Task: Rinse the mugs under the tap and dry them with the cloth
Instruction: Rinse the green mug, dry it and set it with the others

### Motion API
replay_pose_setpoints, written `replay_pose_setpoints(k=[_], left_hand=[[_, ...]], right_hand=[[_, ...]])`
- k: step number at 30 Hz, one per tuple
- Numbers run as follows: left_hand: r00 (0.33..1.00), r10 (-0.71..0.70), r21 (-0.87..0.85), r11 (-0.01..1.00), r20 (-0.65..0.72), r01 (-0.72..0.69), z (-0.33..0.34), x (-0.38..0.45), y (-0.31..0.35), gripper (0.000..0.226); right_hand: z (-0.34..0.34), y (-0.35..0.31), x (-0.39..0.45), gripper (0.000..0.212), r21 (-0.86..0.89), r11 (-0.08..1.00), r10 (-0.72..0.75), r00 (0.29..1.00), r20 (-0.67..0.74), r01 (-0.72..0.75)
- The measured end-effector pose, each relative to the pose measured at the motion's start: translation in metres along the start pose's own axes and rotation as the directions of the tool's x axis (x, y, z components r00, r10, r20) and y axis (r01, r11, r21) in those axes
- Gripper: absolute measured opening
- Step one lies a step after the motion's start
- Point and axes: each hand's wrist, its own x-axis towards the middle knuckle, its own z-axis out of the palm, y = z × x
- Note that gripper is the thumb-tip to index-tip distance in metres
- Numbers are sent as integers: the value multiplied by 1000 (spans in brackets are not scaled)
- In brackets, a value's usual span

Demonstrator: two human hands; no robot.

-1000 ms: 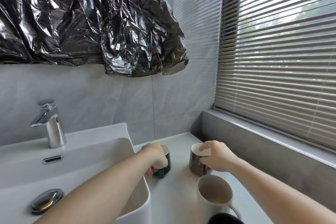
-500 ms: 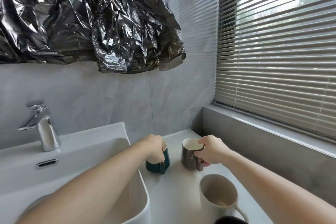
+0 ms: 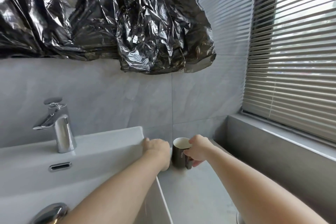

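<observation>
Nothing looks rinsed yet: the tap [image 3: 60, 125] is dry, the right hand [image 3: 197, 149] grips the brown mug [image 3: 179, 154] on the tabletop [image 3: 196, 192], and the left hand [image 3: 157, 148] curls over something I cannot see.

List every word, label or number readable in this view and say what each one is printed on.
"Nice": printed in small pale letters running vertically down the side of the dark brown mug, which the right hand holds by the handle on the counter.

No other text is readable; the tap, the sink and the black plastic sheet show no lettering.
</observation>
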Motion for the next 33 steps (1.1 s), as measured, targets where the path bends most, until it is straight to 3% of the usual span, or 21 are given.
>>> replay_pose_setpoints(k=[10,17,19,22,24,28,33], left_hand=[[996,-50,-46,998,-75,47,4,21,-6,39],[989,-69,-104,993,-129,56,13,30,-8,38],[985,-74,-146,988,-157,51,12,20,-8,34],[986,-76,-287,957,-148,30,2,-9,-12,29],[993,-48,-382,924,-106,4,-4,-36,-13,25],[997,74,-546,836,13,-54,-11,-102,0,48],[951,308,-472,833,-40,-290,-28,-198,27,54]], right_hand=[[21,-17,33,44,-154,988,-4,999,-35,-1],[29,-14,29,53,-116,988,-110,988,-104,98],[20,-14,13,46,-123,985,-131,986,-103,118],[-5,-17,-21,55,-164,973,-179,980,-89,163],[-24,-15,-55,62,-182,960,-232,969,-86,213],[-52,16,-137,54,-201,927,-334,940,-68,315],[-68,74,-240,38,-135,946,-304,951,-49,295]])
